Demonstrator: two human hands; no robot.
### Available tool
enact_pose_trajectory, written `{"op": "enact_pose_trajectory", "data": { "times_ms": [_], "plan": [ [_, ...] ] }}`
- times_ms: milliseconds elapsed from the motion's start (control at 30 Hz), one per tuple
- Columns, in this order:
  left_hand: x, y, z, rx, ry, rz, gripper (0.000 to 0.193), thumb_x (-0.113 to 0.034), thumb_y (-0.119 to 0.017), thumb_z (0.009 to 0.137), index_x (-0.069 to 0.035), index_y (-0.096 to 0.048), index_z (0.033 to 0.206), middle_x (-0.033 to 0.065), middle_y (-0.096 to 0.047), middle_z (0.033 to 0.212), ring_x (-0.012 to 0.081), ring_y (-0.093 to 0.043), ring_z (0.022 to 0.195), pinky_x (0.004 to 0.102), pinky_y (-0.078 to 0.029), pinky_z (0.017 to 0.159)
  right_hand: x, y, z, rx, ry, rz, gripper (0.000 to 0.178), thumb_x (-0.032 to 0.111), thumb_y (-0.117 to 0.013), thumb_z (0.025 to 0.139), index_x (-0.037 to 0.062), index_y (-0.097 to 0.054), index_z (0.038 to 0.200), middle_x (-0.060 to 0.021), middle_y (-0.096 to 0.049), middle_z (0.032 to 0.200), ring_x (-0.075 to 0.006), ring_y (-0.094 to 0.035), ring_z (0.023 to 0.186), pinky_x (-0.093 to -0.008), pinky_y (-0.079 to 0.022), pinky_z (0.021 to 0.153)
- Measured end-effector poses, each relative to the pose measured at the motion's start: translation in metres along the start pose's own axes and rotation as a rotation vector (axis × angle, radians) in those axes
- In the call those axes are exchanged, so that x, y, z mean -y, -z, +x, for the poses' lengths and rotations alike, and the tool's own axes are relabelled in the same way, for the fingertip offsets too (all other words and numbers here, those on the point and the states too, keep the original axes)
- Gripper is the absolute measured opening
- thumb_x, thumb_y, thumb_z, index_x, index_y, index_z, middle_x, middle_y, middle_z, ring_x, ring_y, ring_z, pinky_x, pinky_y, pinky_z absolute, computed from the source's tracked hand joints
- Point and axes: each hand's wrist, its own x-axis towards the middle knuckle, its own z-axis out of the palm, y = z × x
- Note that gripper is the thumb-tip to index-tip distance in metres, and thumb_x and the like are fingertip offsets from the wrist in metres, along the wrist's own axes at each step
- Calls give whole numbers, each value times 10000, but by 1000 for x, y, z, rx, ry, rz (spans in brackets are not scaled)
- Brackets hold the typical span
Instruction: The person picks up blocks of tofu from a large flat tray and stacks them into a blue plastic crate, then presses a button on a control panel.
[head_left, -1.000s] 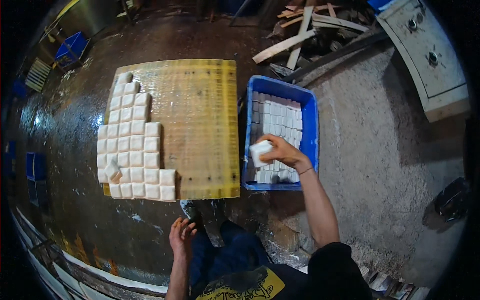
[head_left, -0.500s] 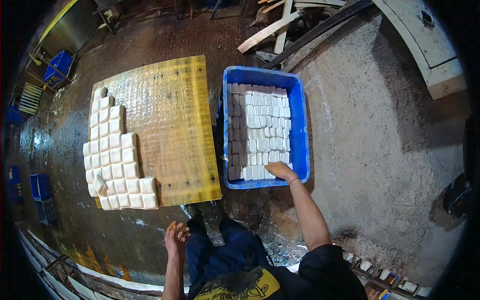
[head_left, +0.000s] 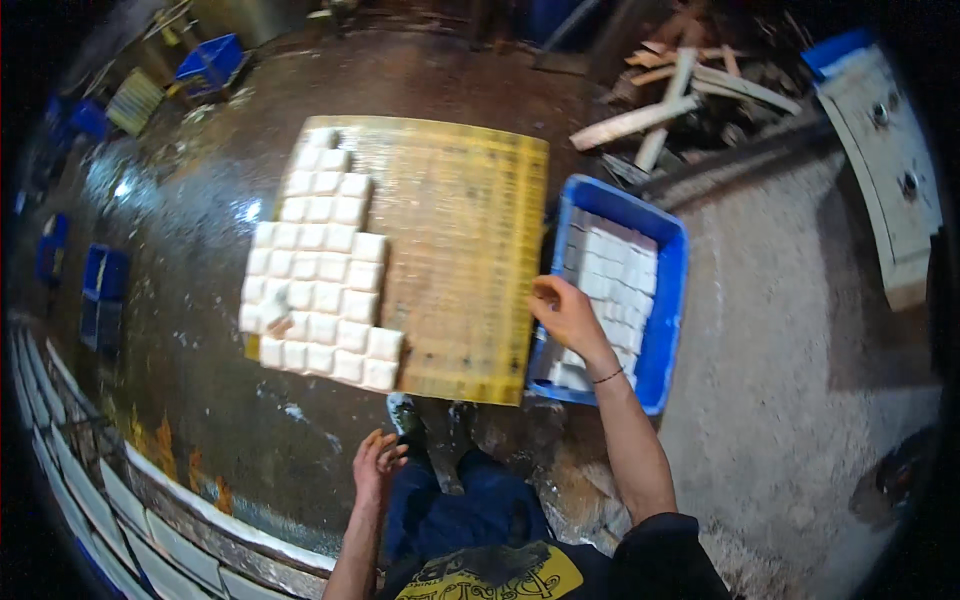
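Observation:
Soft white square blocks, like tofu, lie in close rows on the left part of a yellow board. One loose piece rests tilted on top of the others near the lower left. To the right stands a blue plastic bin with similar white blocks packed in rows. My right hand is over the gap between board and bin, its fingers loosely bent with nothing visible in them. Low in front of my body hovers my left hand, empty, its fingers slightly curled and apart.
Wood scraps are piled beyond the bin, beside a dark beam. A pale cabinet-like unit stands at far right. Blue crates sit on the wet floor at left. Long pale panels line the lower left.
My right hand has left the blocks at the bin's near end and moved left toward the board's edge. The whole view has turned, shifting board and bin rightward. My left hand stays low.

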Motion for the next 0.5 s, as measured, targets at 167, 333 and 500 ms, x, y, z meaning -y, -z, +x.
{"op": "enact_pose_trajectory", "data": {
  "times_ms": [167,333,500],
  "plan": [
    [-27,17,-2,16,-37,0,445,-237,-506,985,-32,-393,1365,150,-579,1204,269,-649,977,368,-549,775,111,-116,73,152,347,-28,362,210,-664,815,-10,-621,1100,-189,-660,978,-314,-636,884,-377,-507,808],
    [-21,83,7,-98,-41,-17,395,-240,-504,977,-71,-437,1327,114,-601,1160,254,-660,908,373,-549,730,110,-191,127,48,487,-399,446,282,-565,888,-2,-543,1231,-219,-540,1279,-374,-452,1242,-482,-363,1035],
    [19,197,22,-280,18,85,409,-231,-567,943,-74,-455,1304,87,-625,1089,211,-659,810,358,-547,687,108,-208,120,195,364,-445,415,243,-573,866,-11,-563,1194,-266,-546,1261,-396,-482,1229,-431,-380,1034]
  ]
}}
